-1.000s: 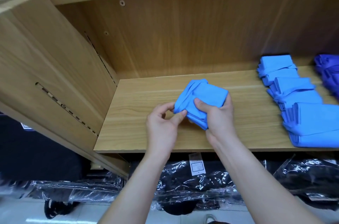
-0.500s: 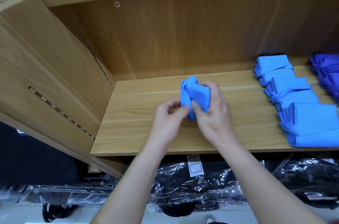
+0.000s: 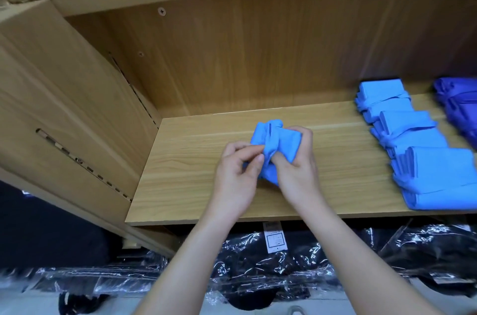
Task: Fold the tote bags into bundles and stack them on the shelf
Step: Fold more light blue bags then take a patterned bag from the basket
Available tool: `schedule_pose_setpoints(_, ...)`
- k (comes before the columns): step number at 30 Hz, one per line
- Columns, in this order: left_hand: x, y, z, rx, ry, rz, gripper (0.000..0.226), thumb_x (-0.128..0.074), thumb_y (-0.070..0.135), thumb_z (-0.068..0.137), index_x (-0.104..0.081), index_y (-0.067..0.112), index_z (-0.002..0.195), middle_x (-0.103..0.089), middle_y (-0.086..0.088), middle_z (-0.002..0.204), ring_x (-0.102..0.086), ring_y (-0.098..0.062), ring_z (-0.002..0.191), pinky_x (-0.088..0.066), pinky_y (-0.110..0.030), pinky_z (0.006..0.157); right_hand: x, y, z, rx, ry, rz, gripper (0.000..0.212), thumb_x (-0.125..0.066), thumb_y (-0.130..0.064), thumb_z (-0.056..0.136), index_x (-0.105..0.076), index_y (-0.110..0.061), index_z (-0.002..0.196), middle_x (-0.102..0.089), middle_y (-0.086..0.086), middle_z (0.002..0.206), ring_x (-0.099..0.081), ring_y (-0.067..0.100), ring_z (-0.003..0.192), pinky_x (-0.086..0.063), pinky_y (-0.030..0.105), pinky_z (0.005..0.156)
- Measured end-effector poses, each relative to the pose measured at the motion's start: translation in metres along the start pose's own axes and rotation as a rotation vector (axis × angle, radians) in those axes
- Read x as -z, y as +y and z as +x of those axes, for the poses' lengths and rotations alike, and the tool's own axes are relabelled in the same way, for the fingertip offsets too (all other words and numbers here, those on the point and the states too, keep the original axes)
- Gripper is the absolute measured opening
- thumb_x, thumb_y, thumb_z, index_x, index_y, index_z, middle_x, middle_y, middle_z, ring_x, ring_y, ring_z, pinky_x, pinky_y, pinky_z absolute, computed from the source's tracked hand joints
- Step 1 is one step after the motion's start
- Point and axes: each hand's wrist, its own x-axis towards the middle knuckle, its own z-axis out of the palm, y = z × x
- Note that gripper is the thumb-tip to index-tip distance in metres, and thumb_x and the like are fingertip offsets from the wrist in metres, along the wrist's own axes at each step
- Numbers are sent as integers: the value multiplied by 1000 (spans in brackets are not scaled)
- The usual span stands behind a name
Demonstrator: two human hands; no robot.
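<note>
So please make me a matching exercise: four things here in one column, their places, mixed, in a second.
1. loose blue bundle
2. finished light blue bundles
3. purple bundles
4. black packs in clear plastic

a. below the shelf
b. far right end of the shelf
c. held by left hand and right hand
d. in a row, right part of the shelf

Pairs: 1-c, 2-d, 3-b, 4-a

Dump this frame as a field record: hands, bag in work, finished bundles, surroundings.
left hand: pinches a fold of the blue tote bag
right hand: grips the same bag, fingers curled round it
bag state: bunched between both hands, over the shelf
done: three light blue bundles in a row at right; purple bundles beyond, cut by frame edge
below: black goods in clear plastic
</note>
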Motion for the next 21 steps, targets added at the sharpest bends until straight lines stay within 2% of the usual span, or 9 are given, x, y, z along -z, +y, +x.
schedule_pose_setpoints(2,2,-6,1,122,79,-159,26,-69,3,86,-73,28,84,-67,-8,101,-63,-3,88,-51,-25,89,-3,0,-1,-41,56,127,14,-50,-20,100,-43,-33,99,-55,-17,93,-52,-6,81,-41,13,73)
schedule_pose_setpoints(4,4,-6,1,226,96,-304,21,-72,4,84,-74,25,83,-70,-4,93,-64,-14,80,-55,-38,85,-6,1,-1,-92,146,222,4,-42,-28,103,-45,-29,102,-55,-15,92,-52,-3,80,-43,16,74)
schedule_pose_setpoints(5,4,-3,1,240,105,-320,19,-74,4,82,-73,23,85,-68,-1,89,-62,-14,74,-56,-39,81,-7,-1,0,-109,194,263,5,-40,-27,104,-45,-28,103,-55,-14,92,-52,-2,80,-43,15,73)
schedule_pose_setpoints(7,2,2,0,273,132,-364,26,-75,1,79,-65,19,94,-60,0,90,-60,-11,63,-57,-32,67,-10,-6,1,-106,243,317,9,-39,-24,104,-45,-30,101,-54,-14,93,-52,-2,79,-43,15,72)
schedule_pose_setpoints(9,1,5,0,383,137,-544,31,-74,-1,79,-57,15,99,-63,-4,90,-64,-10,61,-55,-24,59,-11,-12,1,-100,246,377,13,-40,-21,104,-44,-32,99,-54,-12,94,-52,-3,77,-44,16,72)
schedule_pose_setpoints(12,1,6,-1,520,22,-749,30,-73,3,76,-58,11,101,-72,-7,86,-69,-11,68,-57,-22,63,-9,-18,3,-132,226,500,15,-42,-16,104,-45,-29,98,-53,-6,93,-52,3,77,-46,19,70)
schedule_pose_setpoints(15,0,5,-6,545,-174,-735,38,-76,17,65,-69,7,101,-73,-3,87,-66,-8,70,-56,-18,63,-5,-21,5,-114,162,482,15,-45,-13,102,-46,-28,98,-51,-2,95,-50,9,81,-45,23,73)
schedule_pose_setpoints(18,4,3,-4,521,-257,-570,29,-79,20,65,-71,12,92,-72,0,83,-63,-11,69,-54,-19,58,0,-17,7,-162,37,534,15,-48,-13,101,-47,-27,96,-52,-3,89,-51,11,78,-45,29,71)
schedule_pose_setpoints(21,15,5,6,382,-292,-432,52,-86,12,64,-64,9,111,-74,-5,101,-69,-16,86,-56,-25,72,10,-13,10,-177,-122,535,10,-56,-21,95,-49,-27,96,-55,-1,88,-51,16,81,-46,34,72)
